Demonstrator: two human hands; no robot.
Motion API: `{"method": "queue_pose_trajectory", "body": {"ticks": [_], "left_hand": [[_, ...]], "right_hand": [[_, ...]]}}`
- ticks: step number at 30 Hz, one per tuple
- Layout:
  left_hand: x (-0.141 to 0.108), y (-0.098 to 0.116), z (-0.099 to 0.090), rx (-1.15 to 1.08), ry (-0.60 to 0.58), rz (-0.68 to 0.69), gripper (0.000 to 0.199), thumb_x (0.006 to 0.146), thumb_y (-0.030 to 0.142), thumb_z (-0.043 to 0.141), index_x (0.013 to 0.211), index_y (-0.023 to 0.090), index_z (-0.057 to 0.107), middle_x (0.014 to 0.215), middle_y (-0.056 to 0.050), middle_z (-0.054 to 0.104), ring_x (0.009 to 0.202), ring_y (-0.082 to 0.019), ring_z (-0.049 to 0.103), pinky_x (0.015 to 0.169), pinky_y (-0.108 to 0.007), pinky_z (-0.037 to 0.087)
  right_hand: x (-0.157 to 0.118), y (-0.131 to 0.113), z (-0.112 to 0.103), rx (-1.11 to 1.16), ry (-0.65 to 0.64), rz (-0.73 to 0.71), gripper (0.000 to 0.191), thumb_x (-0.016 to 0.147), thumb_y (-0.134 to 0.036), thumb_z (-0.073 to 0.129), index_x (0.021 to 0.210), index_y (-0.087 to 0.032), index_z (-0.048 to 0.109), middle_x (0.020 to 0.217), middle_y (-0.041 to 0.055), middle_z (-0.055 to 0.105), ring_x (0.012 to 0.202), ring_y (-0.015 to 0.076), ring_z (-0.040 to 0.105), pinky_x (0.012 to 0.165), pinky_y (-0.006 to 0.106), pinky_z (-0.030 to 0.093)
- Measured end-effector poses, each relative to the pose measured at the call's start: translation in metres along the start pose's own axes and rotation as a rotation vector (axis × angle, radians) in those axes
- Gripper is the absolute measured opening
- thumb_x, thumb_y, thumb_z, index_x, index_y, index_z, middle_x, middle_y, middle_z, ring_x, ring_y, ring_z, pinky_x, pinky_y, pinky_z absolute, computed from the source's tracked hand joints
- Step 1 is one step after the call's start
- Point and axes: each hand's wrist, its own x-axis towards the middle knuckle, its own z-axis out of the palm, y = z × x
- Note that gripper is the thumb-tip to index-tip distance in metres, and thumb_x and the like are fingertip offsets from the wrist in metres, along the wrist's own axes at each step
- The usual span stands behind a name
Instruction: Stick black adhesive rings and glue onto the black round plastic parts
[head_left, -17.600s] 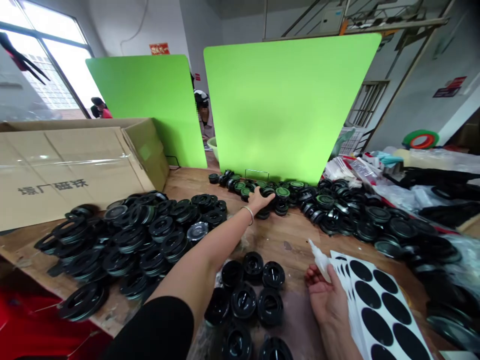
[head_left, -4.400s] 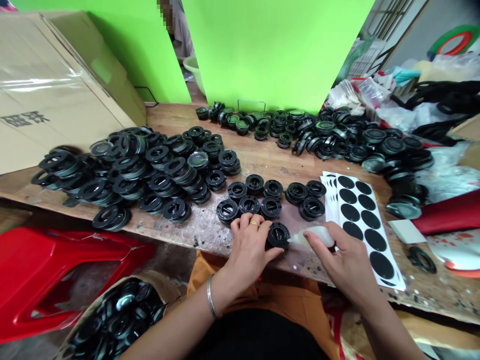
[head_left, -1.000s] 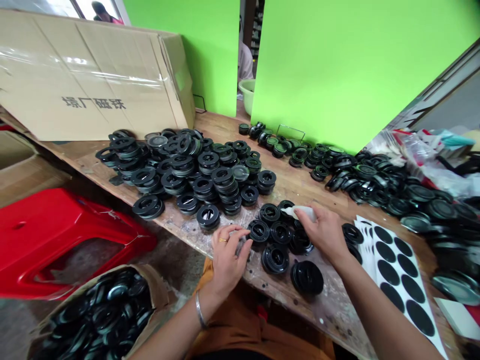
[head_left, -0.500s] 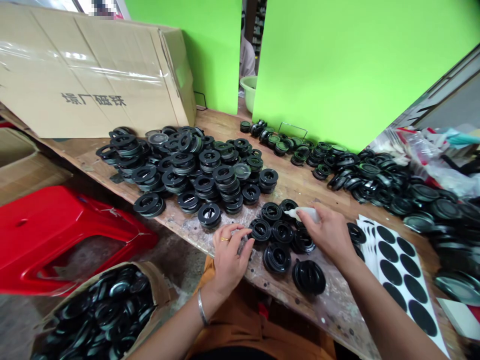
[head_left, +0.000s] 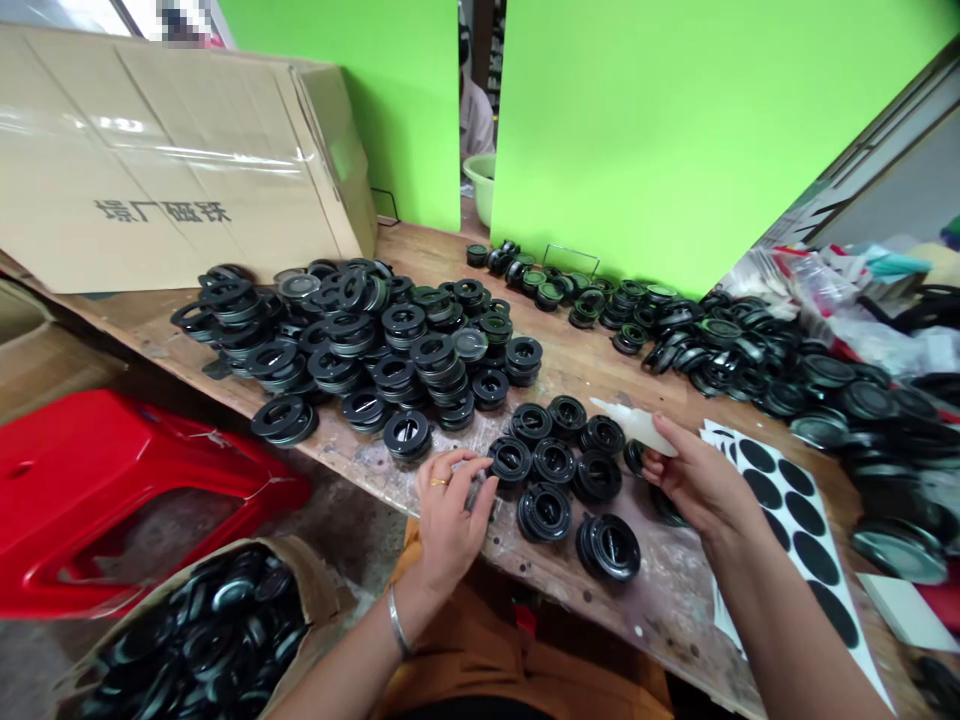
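My right hand (head_left: 694, 480) holds a small white squeeze bottle (head_left: 634, 424), its narrow tip pointing left above the black round parts. My left hand (head_left: 455, 505) has its fingers apart and curved at the table's front edge, fingertips beside the leftmost black part (head_left: 509, 461) of a loose group. Several black ring-shaped parts with slotted centres make up that group, one of them (head_left: 608, 547) nearest the front edge. To the left rises a large heap of stacked black rings (head_left: 352, 330). White sheets with black round stickers (head_left: 814, 556) lie partly under my right forearm.
A cardboard box (head_left: 180, 160) stands at the back left, beside green panels (head_left: 637, 130). More black parts (head_left: 720, 340) run along the back to the right. Below the table are a red stool (head_left: 97, 450) and an open carton of black parts (head_left: 202, 630). A person shows through the gap.
My right hand and the bottle have moved right, away from the back parts of the group. My left hand stays by the same part. The view has shifted slightly.
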Motion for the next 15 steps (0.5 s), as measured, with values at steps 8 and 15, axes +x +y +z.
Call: {"method": "queue_pose_trajectory", "body": {"ticks": [8, 15], "left_hand": [[0.002, -0.003, 0.002, 0.017, 0.001, 0.029, 0.017, 0.088, 0.023, 0.059, 0.105, 0.022, 0.062, 0.108, -0.008, 0.059, 0.105, -0.024, 0.051, 0.096, -0.043, 0.037], [0.009, -0.010, 0.002, 0.027, 0.019, 0.124, 0.022, 0.088, 0.029, 0.058, 0.108, 0.019, 0.060, 0.105, -0.011, 0.063, 0.105, -0.027, 0.055, 0.098, -0.048, 0.037]], "right_hand": [[-0.034, 0.017, -0.027, 0.289, -0.013, 0.058, 0.028, 0.071, -0.027, 0.080, 0.094, -0.016, 0.067, 0.085, 0.0076, 0.068, 0.072, 0.0162, 0.063, 0.068, 0.027, 0.058], [-0.080, 0.021, -0.058, 0.206, -0.085, -0.108, 0.039, 0.064, -0.030, 0.083, 0.098, -0.018, 0.068, 0.095, 0.0071, 0.070, 0.082, 0.0174, 0.064, 0.079, 0.028, 0.051]]}}
